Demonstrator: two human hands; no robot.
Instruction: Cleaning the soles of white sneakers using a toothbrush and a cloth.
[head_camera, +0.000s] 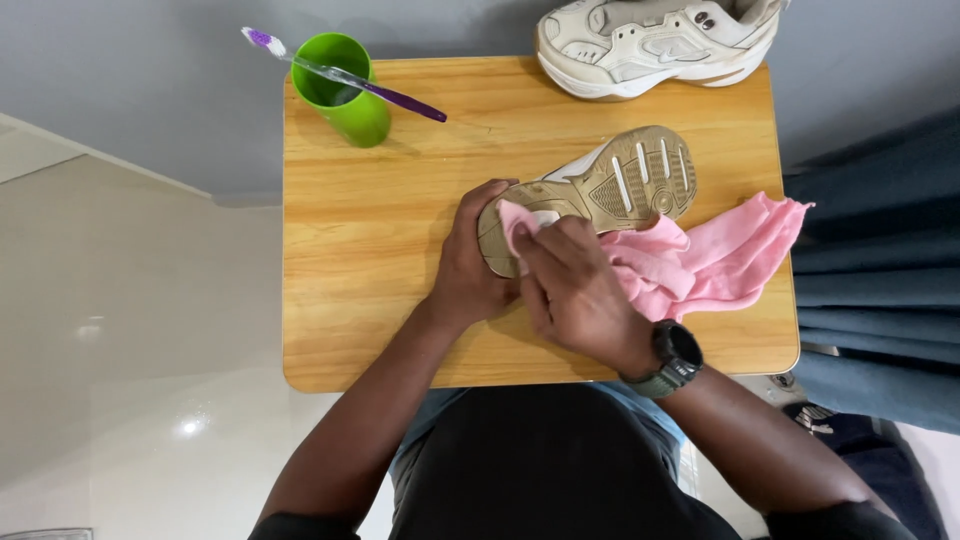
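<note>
Bottom centre of the frame: the person's lap and both forearms are reaching up onto a small wooden table. A dark watch is sitting on the right wrist.

Centre: the right hand is bunching a pink cloth under its fingers and pressing a fold of it against the heel end of a shoe. The shoe is lying sole up across the middle of the table, so the dirty tan tread is facing the cloth. The left hand is curling around the heel from the left, fingers wrapped tight on the edge, apparently bracing the shoe against the pressure. The loose bulk of the cloth is trailing toward the right edge of the table.

Upper left: a green cup is standing upright, with a purple toothbrush resting across its rim, well apart from the hands.

Upper right: a second white shoe is resting upright at the far table edge, partly overhanging it.
</note>
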